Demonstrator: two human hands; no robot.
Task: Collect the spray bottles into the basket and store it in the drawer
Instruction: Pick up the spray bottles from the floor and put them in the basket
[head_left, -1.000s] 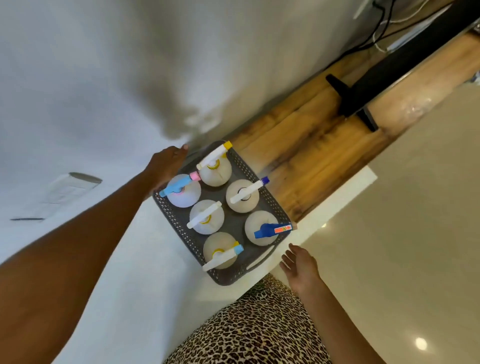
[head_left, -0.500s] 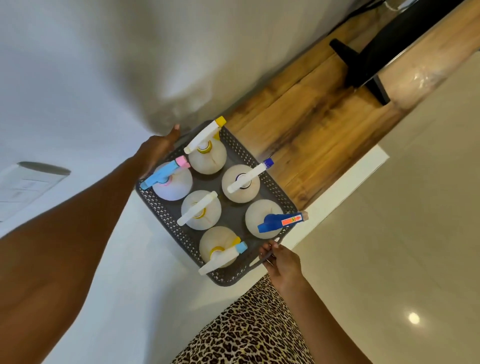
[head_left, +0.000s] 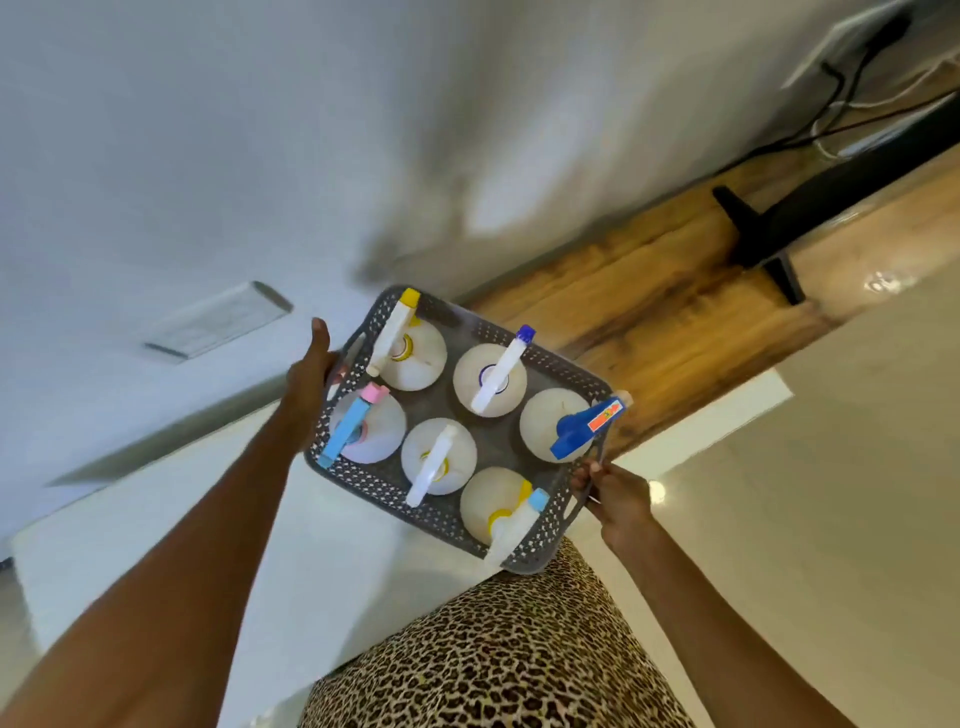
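Spray bottles, six in all, stand upright inside a grey perforated basket (head_left: 395, 488) that a person holds up with both hands, seen from above. The basket is rectangular, with cut-out handles at its two short ends, and the bottles fill it in two rows of three.

In the row toward the wall, one bottle with a pale blue trigger and pink nozzle (head_left: 358, 423) sits nearest the left hand, then a bottle with a white trigger and yellow nozzle tip (head_left: 402, 338), then a bottle with a white trigger and dark blue tip (head_left: 501, 371). In the row toward the person, a bottle with an all-white trigger (head_left: 434, 460) is beside a bottle with a white trigger and light blue tip (head_left: 514, 522), and a bottle with a solid blue trigger bearing an orange label (head_left: 582, 428) sits at the corner near the right hand. All the bottle bodies are whitish and rounded.

The left hand (head_left: 306, 376) grasps the basket's left-end handle, fingers wrapped under the rim and thumb pointing up. The right hand (head_left: 615, 493) grips the opposite end, fingertips curled over the rim.

The basket is held above a white surface (head_left: 156, 545), near a wooden-topped unit (head_left: 649, 322). Leopard-print clothing (head_left: 498, 649) shows just below the basket.
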